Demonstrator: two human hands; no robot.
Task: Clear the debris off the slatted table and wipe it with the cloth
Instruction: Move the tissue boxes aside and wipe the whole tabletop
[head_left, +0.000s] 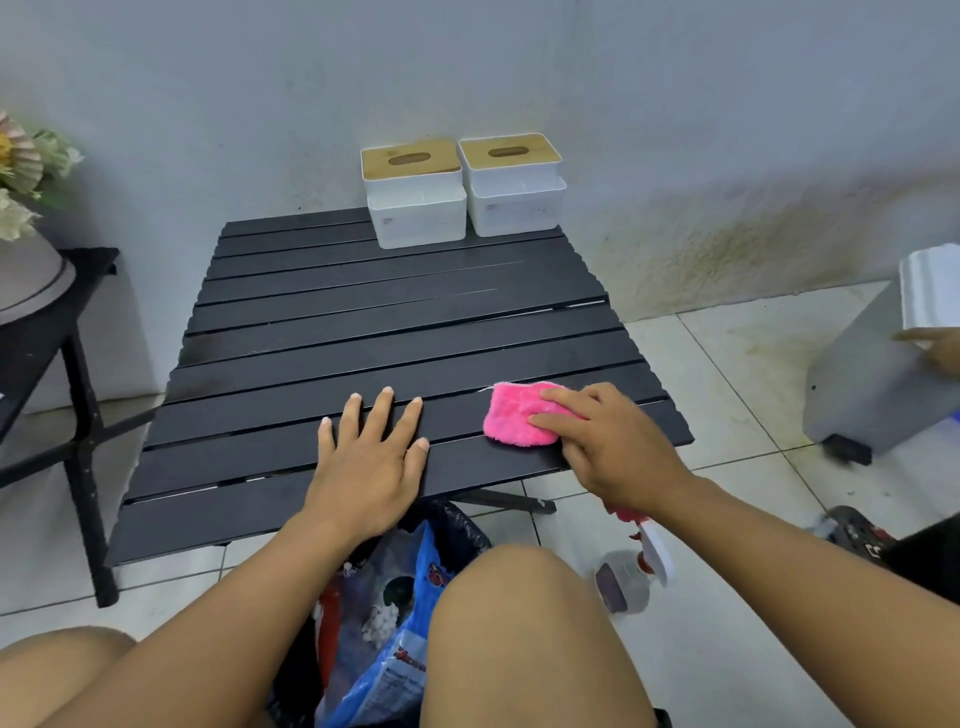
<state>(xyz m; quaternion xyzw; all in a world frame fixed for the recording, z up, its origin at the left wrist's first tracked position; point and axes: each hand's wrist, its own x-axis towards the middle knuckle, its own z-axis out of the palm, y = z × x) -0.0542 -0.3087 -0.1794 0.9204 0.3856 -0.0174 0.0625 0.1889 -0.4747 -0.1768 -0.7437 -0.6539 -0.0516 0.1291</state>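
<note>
Holding the cloth (514, 415) down on the table (363, 312) with the right hand (608, 447): fingers bent over the top of the pink wad, thumb tucked against its near side, so clamped on it rather than lying loose. Sits at the lower right of the tabletop, a few slats up from the near edge and close to the right-hand end. Bracing with the left hand (369, 462), flat on the same slats just left of the cloth, fingers straight and spread, gripping nothing, with a clear gap between the two.

No loose debris to be seen on the slats. Judging by that, onto the wiping step. Cannot tell how much is wiped already.

Worth noting the lie of things: slats running long across the frame, most of the top stretching up and to the left from the cloth. Wiping leftward along the slats means meeting the left hand first. Probably calls for lifting that hand away, or else working upward toward the two tissue boxes (415, 192) standing at the far edge by the wall. Right hand plainly the nearer one, already on the cloth.
</note>
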